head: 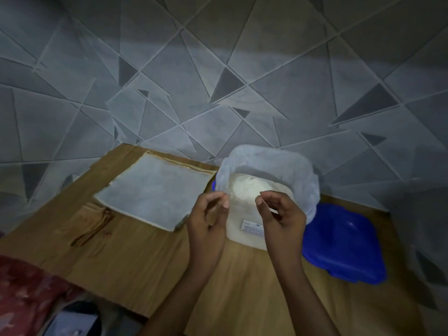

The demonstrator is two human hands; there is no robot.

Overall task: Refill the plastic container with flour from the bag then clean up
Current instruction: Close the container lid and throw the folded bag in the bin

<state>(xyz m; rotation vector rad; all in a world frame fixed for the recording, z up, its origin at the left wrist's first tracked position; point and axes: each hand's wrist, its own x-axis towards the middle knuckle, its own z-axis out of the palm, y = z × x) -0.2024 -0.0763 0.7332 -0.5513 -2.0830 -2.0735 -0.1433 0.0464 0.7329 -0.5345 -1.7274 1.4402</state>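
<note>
Just right of the frame's centre stood the clear plastic bag of flour (266,187), its mouth open and rolled outward, a white heap of flour (252,186) showing inside; a small printed label (253,228) sat on its near face. The left hand (209,219) pinched the bag's near rim at the left, thumb and fingers curled on the thin plastic; the right hand (281,214) had its fingers curled at the near rim on the right, though whether it actually held the plastic I could not tell. Behind the bag's left side a sliver of a blue container (213,185) peeked out, its contents hidden; a blue plastic lid (344,243) lay flat at the right, just beside the bag and close to the table's right edge. Left of centre a grey square sheet (155,192) lay on the wooden table (116,263), well apart from the bag; bare wood stretched between the sheet and the near edge. A patterned grey wall (218,69) ran along the far edge; red patterned fabric (26,294) filled the lower left corner.
</note>
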